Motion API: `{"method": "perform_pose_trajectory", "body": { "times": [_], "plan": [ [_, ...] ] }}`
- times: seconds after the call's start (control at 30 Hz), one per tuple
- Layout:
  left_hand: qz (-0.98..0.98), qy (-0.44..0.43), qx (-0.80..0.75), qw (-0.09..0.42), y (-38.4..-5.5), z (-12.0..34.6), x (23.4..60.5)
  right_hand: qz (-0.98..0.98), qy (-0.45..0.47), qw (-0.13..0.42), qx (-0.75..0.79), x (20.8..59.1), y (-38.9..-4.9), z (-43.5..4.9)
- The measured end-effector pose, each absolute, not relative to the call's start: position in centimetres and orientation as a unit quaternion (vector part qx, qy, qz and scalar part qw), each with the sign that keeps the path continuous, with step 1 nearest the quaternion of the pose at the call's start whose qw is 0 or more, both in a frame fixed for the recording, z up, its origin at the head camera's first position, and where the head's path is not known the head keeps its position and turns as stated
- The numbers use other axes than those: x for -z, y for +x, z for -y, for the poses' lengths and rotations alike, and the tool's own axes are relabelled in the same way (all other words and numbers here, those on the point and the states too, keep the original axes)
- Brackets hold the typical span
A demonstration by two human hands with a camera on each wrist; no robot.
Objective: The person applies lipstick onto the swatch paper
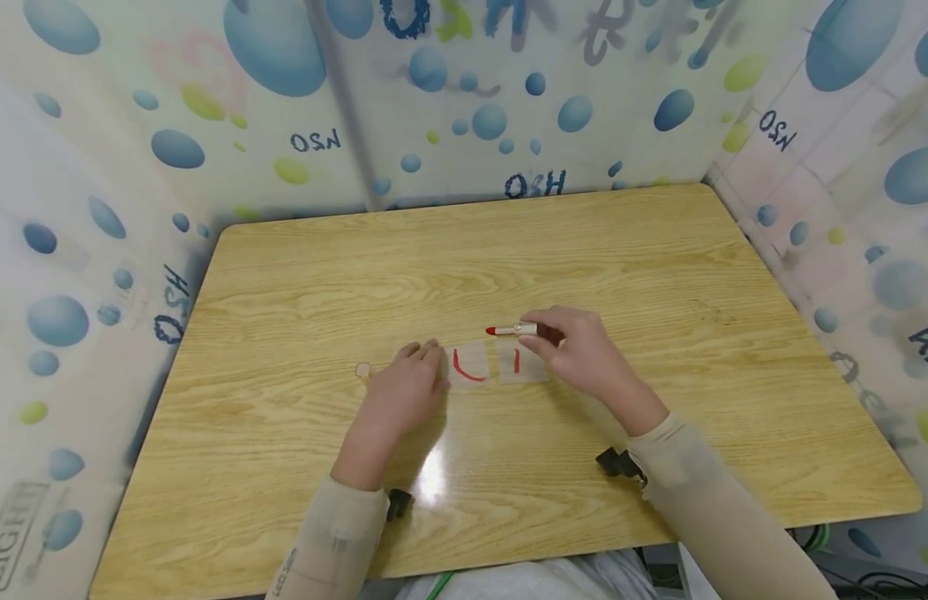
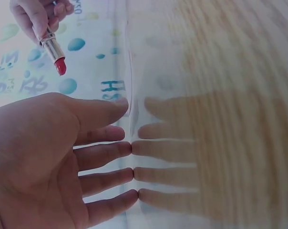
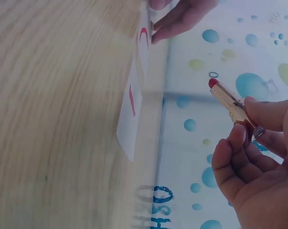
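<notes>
Red lipstick (image 1: 515,330) hovers near the marked papers (image 1: 471,360) in the head view; our left hand (image 1: 404,387) rests beside those papers. Left wrist: we spread straight fingers (image 2: 106,181) on the table (image 2: 249,152). Right wrist: our right hand (image 3: 265,179) pinches the lipstick.

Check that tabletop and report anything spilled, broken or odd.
Nothing looks spilled or broken on the light-brown wooden table. One oddity: the right hand holds an uncapped, metallic-cased red lipstick near two whitish rectangular sheets bearing similar red strokes, and lipstick seems an unusual marking tool.
</notes>
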State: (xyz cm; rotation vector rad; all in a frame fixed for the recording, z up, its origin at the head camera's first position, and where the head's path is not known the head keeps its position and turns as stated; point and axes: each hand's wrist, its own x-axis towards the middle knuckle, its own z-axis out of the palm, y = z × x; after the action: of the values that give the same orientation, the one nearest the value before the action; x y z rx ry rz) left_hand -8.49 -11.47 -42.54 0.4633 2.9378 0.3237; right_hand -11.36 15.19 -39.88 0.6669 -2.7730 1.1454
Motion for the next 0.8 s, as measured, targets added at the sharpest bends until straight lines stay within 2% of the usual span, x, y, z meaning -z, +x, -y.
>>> {"method": "perform_pose_trajectory", "body": {
  "times": [0.23,0.53,0.8],
  "plan": [
    [-0.978,0.146,-0.125,0.080,-8.5,11.3,42.0,0.886,0.171,0.028,-0.431,40.7,-11.1,-14.8],
    [-0.974,0.131,-0.182,0.022,-8.5,11.0,40.4,0.853,0.125,0.024,-0.506,41.8,-10.7,-14.3],
    [-0.920,0.044,-0.389,0.007,-8.3,9.8,39.1,0.808,0.100,0.027,-0.580,41.5,-10.2,-13.3]
  ]
}}
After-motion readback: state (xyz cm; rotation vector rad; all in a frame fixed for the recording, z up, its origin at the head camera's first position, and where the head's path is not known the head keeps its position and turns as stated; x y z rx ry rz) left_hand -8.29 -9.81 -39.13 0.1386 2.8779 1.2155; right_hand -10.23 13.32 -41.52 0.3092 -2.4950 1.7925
